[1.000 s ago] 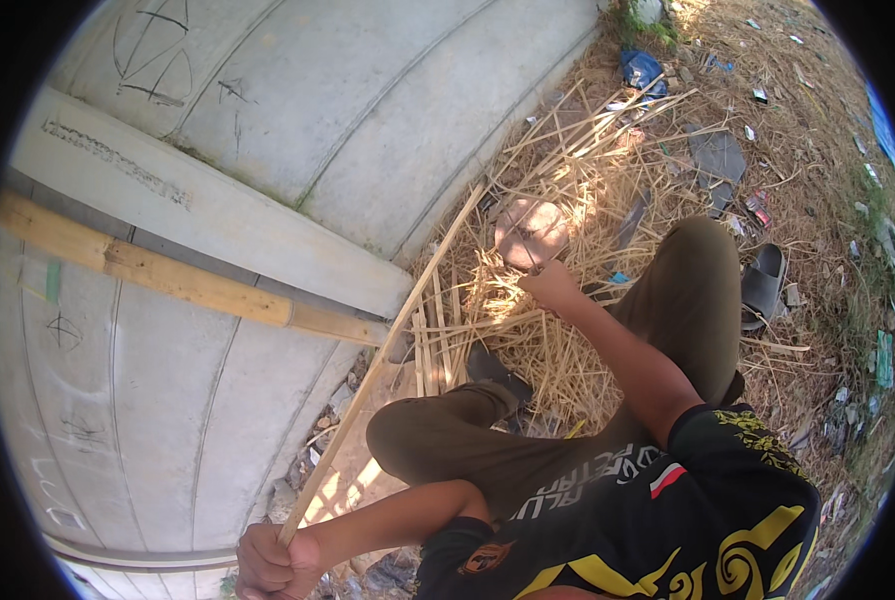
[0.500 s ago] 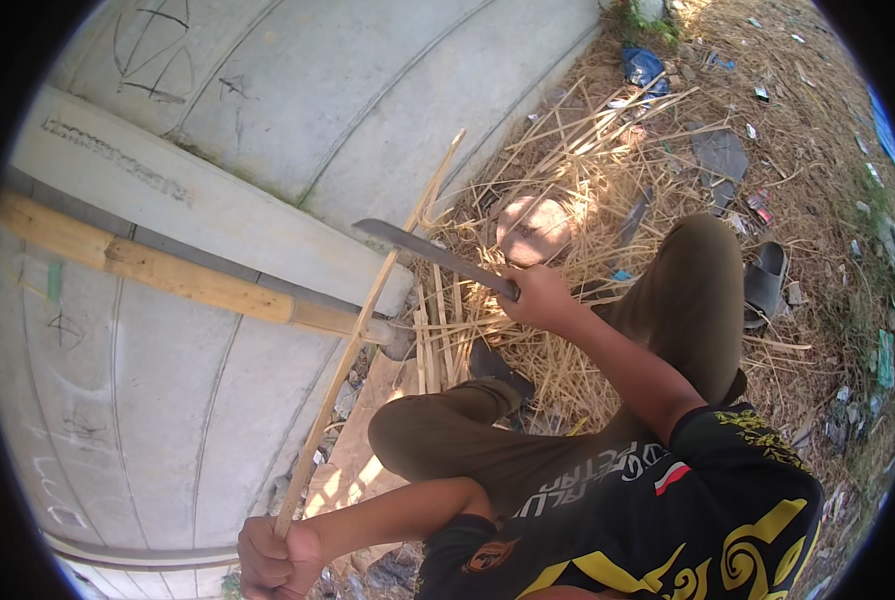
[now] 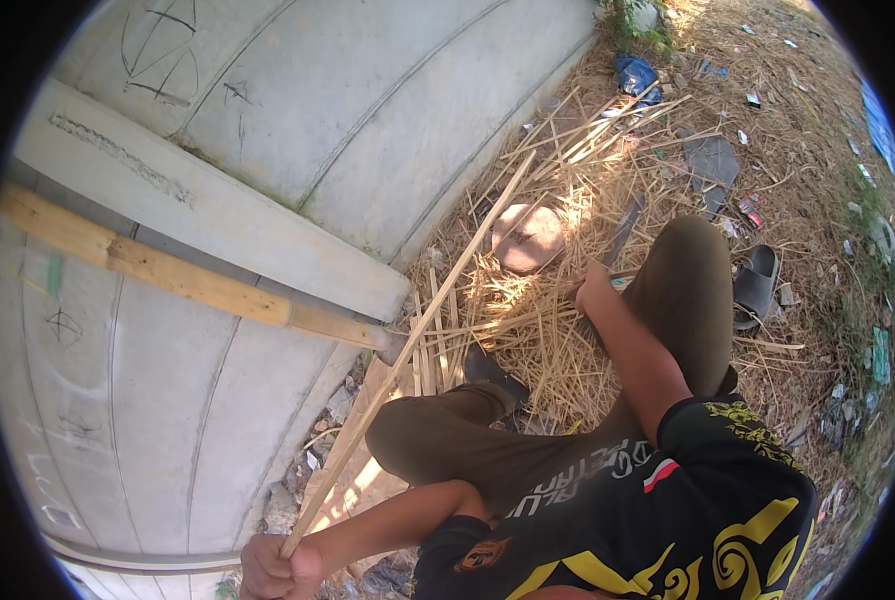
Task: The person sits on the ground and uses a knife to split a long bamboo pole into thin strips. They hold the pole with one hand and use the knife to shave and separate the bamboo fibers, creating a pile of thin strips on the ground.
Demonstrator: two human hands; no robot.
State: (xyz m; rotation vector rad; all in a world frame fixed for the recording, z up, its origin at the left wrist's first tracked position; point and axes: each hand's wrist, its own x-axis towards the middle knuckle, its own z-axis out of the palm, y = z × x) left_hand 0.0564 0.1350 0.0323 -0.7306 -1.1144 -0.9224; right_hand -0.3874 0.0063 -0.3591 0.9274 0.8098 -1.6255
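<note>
My left hand (image 3: 280, 567), at the lower left, is closed round the near end of a long pale bamboo strip (image 3: 367, 413). The strip slants up and away to the right, its far tip beside a round wood block (image 3: 527, 238). My right hand (image 3: 593, 287) is low beside my raised right knee, just right of the block, with its fingers curled. The machete it held a moment ago is mostly hidden now, by the hand and forearm. Loose bamboo strips (image 3: 557, 345) lie around the block and under my right arm.
A concrete panel wall (image 3: 367, 130) stands on the left, with a thick bamboo pole (image 3: 197, 285) along it. A dark sandal (image 3: 755, 287) lies to the right of my knee. A blue plastic bag (image 3: 637, 75) and scattered litter lie on dry ground beyond.
My right hand has drawn back from the strip to beside my knee, and the machete blade has left the strip. The strip's far end has swung right, towards the block.
</note>
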